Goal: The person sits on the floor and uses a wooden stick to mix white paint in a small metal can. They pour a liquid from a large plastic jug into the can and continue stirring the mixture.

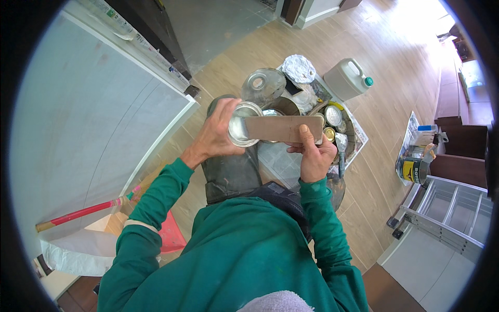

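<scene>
Your left hand clasps one round tin, and your right hand pinches one flat brown strip, its left end at the tin's mouth. Beyond these two grips sit one green-capped jug and one foil-covered bundle, the jug farther right.

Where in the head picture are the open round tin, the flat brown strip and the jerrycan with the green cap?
Open round tin (238,128): head view, on its pale inside.
Flat brown strip (275,128): head view, middle of its broad face.
Jerrycan (343,80): head view, on its body.
</scene>
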`<state>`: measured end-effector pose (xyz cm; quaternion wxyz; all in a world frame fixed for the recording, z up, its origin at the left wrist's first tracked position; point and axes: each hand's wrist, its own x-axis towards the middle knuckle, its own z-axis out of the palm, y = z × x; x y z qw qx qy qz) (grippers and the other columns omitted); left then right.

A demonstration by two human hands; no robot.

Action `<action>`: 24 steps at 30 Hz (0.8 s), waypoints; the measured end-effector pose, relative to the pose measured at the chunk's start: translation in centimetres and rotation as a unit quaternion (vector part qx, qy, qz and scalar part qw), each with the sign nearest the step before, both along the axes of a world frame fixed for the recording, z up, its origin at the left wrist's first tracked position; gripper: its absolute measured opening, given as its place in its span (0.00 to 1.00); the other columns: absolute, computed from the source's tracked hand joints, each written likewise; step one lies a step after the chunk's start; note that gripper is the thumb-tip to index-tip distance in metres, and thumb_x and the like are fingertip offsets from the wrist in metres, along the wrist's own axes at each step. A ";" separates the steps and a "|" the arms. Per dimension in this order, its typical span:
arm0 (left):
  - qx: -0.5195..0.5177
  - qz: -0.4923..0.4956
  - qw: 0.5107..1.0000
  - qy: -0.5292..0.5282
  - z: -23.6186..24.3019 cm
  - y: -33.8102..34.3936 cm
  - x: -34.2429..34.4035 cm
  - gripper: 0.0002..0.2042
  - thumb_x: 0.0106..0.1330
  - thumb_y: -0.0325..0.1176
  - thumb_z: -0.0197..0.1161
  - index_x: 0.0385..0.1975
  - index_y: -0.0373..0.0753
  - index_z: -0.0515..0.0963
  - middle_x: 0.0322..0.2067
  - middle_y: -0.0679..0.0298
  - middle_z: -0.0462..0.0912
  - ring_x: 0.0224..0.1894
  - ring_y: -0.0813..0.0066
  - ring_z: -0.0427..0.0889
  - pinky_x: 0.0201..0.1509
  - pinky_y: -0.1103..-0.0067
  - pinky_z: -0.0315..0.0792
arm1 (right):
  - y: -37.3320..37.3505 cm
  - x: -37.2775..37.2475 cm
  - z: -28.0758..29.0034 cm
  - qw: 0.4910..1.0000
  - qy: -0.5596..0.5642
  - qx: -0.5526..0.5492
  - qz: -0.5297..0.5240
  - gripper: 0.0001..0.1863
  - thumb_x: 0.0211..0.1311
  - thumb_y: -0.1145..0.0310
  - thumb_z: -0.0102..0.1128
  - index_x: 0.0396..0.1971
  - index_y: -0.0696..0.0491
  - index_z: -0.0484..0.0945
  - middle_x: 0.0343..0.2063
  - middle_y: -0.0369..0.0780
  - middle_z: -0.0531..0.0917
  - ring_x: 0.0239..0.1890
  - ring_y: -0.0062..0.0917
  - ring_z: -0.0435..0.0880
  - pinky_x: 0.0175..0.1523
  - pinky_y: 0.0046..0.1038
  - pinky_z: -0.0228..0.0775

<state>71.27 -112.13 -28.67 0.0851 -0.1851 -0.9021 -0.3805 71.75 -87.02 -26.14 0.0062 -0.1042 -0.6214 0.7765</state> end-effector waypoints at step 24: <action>0.038 0.079 0.996 0.028 0.7 4.3 -1.4 0.51 0.30 0.36 0.81 0.62 0.29 0.66 0.53 0.48 0.73 0.56 0.49 0.76 0.61 0.63 0.73 | 9.1 0.1 -1.4 0.981 -0.123 -0.136 -0.055 0.22 0.69 0.61 0.65 0.53 0.61 0.75 0.41 0.46 0.87 0.35 0.36 0.90 0.31 0.27 0.81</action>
